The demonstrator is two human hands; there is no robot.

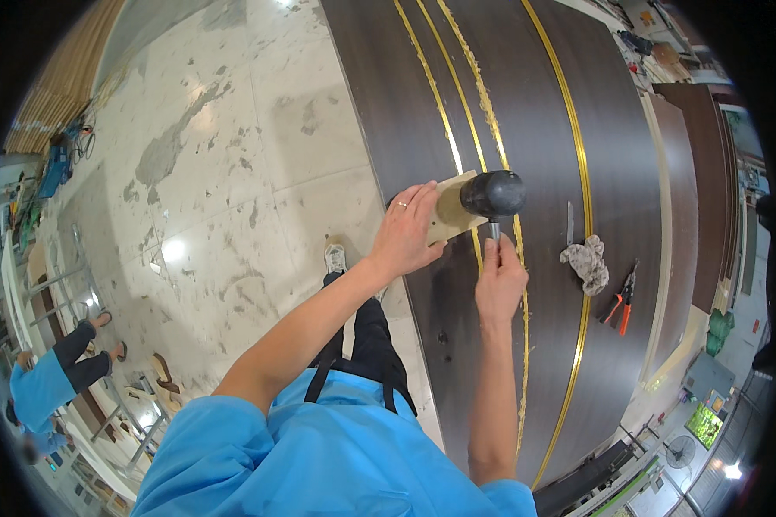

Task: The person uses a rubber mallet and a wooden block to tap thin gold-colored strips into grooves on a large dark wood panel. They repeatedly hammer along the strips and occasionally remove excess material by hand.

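Head view: a pale wooden block sits over the gold strips of the dark panel, and serves as the reference for every place here. At the block's right end is the black head of a mallet; whether they touch cannot be told.

For clean work, each tap should probably land flat and square on the block, spreading the force so the gold finish is not dented; light, even blows look safer than one heavy one. Fingertips are best kept clear of the mallet head.

The left hand grasps the block's left part, back of the hand upward, its forearm slanting in from below left of the block. The right hand, just below the block's right end, is clenched around the mallet's handle, its forearm nearly in line with it. Right of the block lie a rag and orange-handled pliers.
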